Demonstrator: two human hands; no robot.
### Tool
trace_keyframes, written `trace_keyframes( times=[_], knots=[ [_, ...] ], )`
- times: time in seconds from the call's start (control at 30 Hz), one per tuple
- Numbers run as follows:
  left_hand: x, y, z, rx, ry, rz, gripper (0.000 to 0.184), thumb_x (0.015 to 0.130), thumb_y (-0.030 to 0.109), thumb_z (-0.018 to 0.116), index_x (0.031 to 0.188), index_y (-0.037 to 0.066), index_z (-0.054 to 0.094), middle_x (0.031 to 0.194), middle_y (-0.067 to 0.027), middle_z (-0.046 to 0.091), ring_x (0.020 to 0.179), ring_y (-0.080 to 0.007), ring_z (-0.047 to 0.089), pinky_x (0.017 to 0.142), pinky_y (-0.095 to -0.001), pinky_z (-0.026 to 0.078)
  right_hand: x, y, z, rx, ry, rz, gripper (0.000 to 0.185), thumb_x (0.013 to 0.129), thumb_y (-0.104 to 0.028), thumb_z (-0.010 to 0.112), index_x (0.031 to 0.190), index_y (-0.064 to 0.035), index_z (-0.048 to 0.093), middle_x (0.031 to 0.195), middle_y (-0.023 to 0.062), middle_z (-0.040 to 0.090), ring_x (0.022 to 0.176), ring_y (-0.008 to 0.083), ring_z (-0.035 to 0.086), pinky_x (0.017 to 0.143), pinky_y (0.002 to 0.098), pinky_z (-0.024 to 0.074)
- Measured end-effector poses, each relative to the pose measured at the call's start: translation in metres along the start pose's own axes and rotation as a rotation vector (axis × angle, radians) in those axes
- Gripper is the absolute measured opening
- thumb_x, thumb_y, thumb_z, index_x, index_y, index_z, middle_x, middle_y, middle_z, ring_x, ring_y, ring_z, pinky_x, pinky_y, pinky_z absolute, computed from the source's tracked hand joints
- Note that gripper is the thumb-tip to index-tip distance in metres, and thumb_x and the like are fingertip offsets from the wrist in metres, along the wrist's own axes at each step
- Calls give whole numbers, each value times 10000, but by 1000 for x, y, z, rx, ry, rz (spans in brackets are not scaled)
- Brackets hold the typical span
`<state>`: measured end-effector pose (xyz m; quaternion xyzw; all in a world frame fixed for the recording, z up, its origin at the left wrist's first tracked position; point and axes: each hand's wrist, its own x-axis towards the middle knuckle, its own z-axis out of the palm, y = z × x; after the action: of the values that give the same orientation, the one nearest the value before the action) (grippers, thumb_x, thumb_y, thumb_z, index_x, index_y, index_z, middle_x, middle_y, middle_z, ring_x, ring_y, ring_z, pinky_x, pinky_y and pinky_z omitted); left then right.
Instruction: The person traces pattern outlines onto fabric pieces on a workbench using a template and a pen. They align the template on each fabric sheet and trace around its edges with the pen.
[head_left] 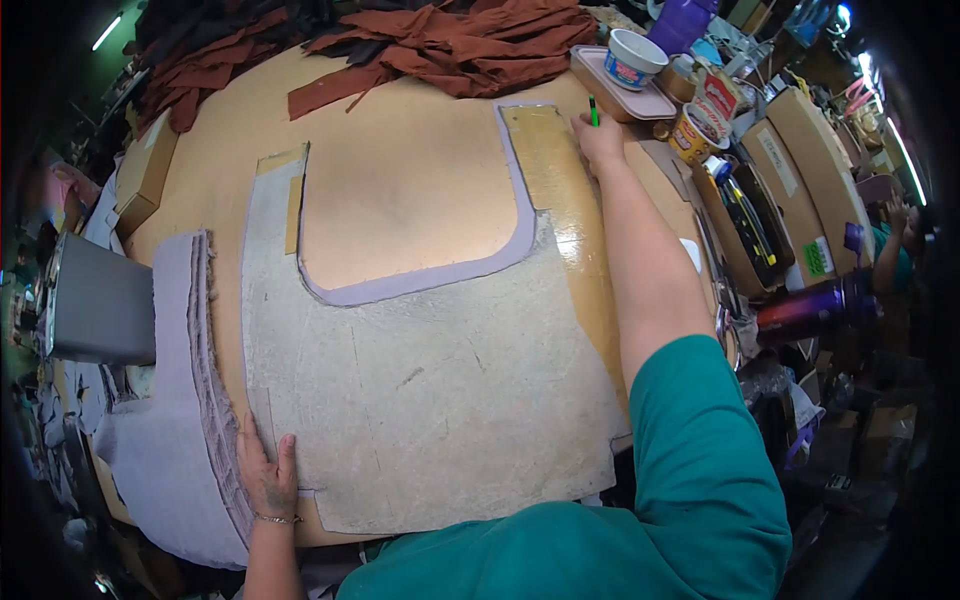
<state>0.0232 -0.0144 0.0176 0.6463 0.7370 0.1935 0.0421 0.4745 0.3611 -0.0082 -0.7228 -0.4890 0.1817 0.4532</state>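
A large grey pattern template [450, 400] lies flat on the table, with a deep U-shaped cutout at its far side. Lavender cloth [430, 288] shows from under it along the cutout. Shiny brown tape [560, 170] covers its right arm. My right hand [600, 140] grips a green pen [594, 110] beside the top right corner of the template. At the near left, my left hand [267, 475] rests with fingers stretched and thumb apart, by the template's left edge. Just left of it lies a stack of cut lavender fabric pieces [185, 400].
Rust-brown cloth [450, 45] is heaped along the far edge. A white tub [635, 58] stands on a lidded container [620, 85] at the back right, near a snack cup [698, 135]. Further right is a box of pens [745, 220]. A grey metal box [100, 300] stands left.
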Motion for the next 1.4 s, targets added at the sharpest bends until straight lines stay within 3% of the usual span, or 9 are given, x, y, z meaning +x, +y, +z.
trace_keyframes(
  times=[0.27, 0.37, 0.47, 0.63, 0.9, 1.07, 1.13, 1.23, 1.4],
  knots=[
    [-2, -4, 0, -38, -6, 1, 509, 809, 218, 527, 1189, -76, 359, 1103, -265, 452, 1018, -375, 444, 886, -382, 338, -215, 16, -184, -115, -190, -121, 254, 736, -226, 618, 808, 12, 565, 651, 80, 567, 615, 137, 532, 566, 272, 418],
    [2, -12, 3, -156, 23, 75, 501, 805, 190, 540, 1189, -76, 357, 1125, -238, 456, 1011, -315, 470, 880, -351, 350, -320, 22, -242, -124, -226, 214, 190, 743, -166, 618, 772, 3, 538, 606, 47, 563, 569, 109, 531, 530, 257, 419],
    [3, -12, -4, -384, -34, -85, 513, 793, 153, 555, 1201, -72, 339, 1128, -206, 469, 985, -250, 491, 865, -318, 363, -390, 38, -244, 177, -261, 449, 177, 761, -121, 619, 719, -28, 474, 628, 43, 571, 586, 70, 533, 505, 207, 416],
    [15, -39, -21, -390, -290, -253, 554, 725, 136, 631, 1182, -45, 376, 649, 0, 471, 569, -78, 443, 500, -209, 369, -420, 28, -207, 493, -411, 457, 215, 779, -159, 617, 708, -39, 453, 623, 2, 503, 535, 54, 472, 448, 199, 375],
    [11, -41, -22, -301, -288, -122, 360, 712, 124, 637, 1016, -23, 512, 674, -16, 529, 585, -89, 473, 545, -219, 402, -417, 25, -181, 842, -96, 324, 186, 728, -38, 630, 665, -70, 459, 597, -43, 435, 571, 45, 405, 532, 202, 348],
    [15, -29, -10, -304, -253, -83, 325, 706, 135, 640, 975, -12, 531, 676, -23, 539, 594, -100, 482, 558, -236, 411, -387, 36, -182, 413, 39, 91, 159, 720, -80, 628, 686, -32, 479, 611, 4, 486, 583, 51, 446, 521, 221, 370],
    [16, -9, -10, -252, -226, -72, 325, 704, 138, 641, 970, -11, 531, 669, -26, 538, 600, -108, 485, 564, -243, 413, -370, 20, -193, 292, -74, 206, 189, 716, -129, 632, 739, -6, 491, 625, 87, 533, 592, 162, 542, 544, 294, 417],
    [13, -16, -10, 16, -108, -7, 363, 718, 157, 632, 1007, -25, 508, 774, -112, 534, 623, -177, 502, 586, -279, 424, -362, 20, -201, -158, -71, -57, 245, 711, -184, 641, 786, 0, 499, 666, 161, 552, 645, 317, 566, 594, 365, 434],
    [5, 2, -20, -96, 67, -4, 395, 727, 170, 622, 1038, -35, 489, 831, -170, 514, 706, -253, 506, 657, -325, 424, -326, 18, -210, -287, -12, -153, 271, 736, -215, 611, 858, 11, 527, 781, 201, 556, 760, 356, 539, 674, 399, 420]
  ],
)
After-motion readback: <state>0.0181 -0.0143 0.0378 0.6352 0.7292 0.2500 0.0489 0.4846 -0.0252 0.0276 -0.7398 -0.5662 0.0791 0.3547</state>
